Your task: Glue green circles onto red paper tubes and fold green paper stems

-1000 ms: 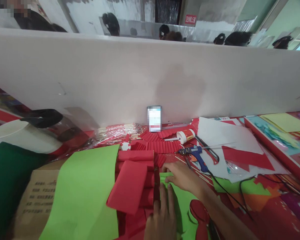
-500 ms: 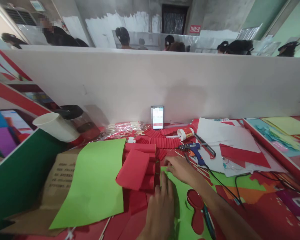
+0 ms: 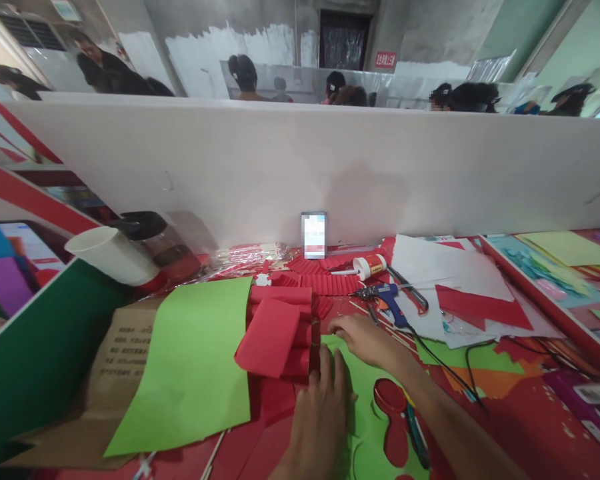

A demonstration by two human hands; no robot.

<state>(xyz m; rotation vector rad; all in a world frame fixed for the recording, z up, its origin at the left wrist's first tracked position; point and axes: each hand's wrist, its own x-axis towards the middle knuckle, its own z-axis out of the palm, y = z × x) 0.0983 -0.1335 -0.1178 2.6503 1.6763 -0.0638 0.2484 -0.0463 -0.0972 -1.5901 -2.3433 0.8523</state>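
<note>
A green paper sheet (image 3: pixel 363 393) lies on the table in front of me. My left hand (image 3: pixel 323 407) rests palm down along its left edge, fingers stretched forward. At the sheet's far edge my right hand (image 3: pixel 363 339) bends inward, thumb and fingers closed on the paper's border. Beside my left hand lie red paper rolls (image 3: pixel 300 333), with a folded red paper piece (image 3: pixel 270 337) over them. Under my right forearm a rounded red paper cut-out (image 3: pixel 395 427) and a teal-handled tool (image 3: pixel 417 437) lie on the green sheet.
A curved larger green sheet (image 3: pixel 195 360) leans at the left, near a white cup (image 3: pixel 110 257). A blue glue gun (image 3: pixel 390 303), a glue bottle (image 3: pixel 370 268) and a box cutter (image 3: pixel 410 291) lie ahead. A phone (image 3: pixel 314 235) stands against the white partition (image 3: pixel 220 167).
The camera view has turned slightly. My left hand's fingers have moved a little on the sheet's left edge; my right hand stays at the far edge.
</note>
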